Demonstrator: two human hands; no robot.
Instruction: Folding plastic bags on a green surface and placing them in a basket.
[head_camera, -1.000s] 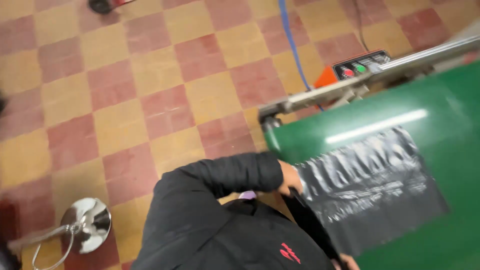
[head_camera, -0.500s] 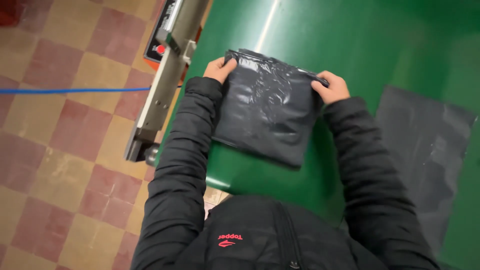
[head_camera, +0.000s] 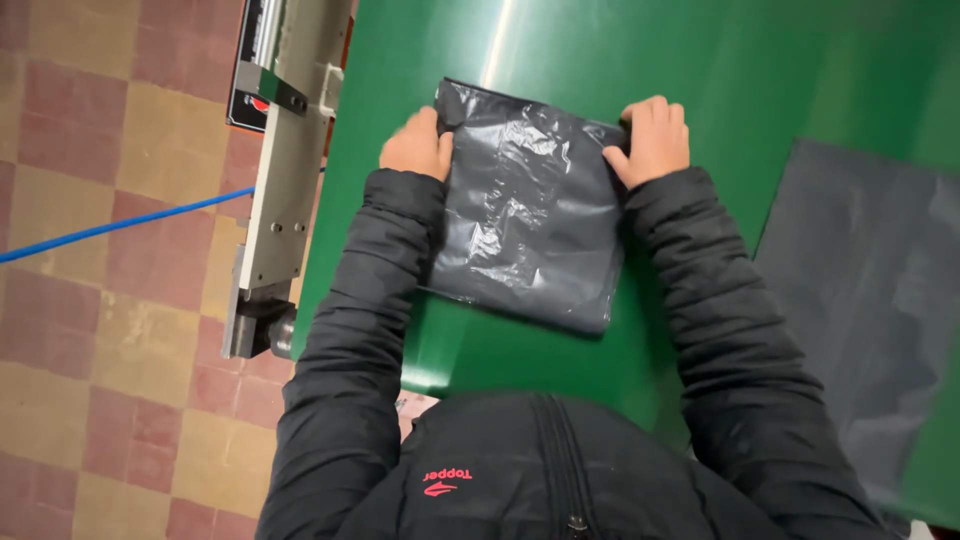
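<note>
Folded black plastic bag (head_camera: 525, 215) lying mid green table (head_camera: 760, 60) | left hand (head_camera: 417, 146) pressing its 9 o'clock edge | right hand (head_camera: 652, 138) gripping its 2 o'clock corner, fingers curled (second dark sheet (head_camera: 870, 300) lying at 3 o'clock)

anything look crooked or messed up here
Nothing is spilled or damaged. The folded black bag lies slightly askew on the green table, wrinkled, with the left hand and right hand at its top corners.
</note>
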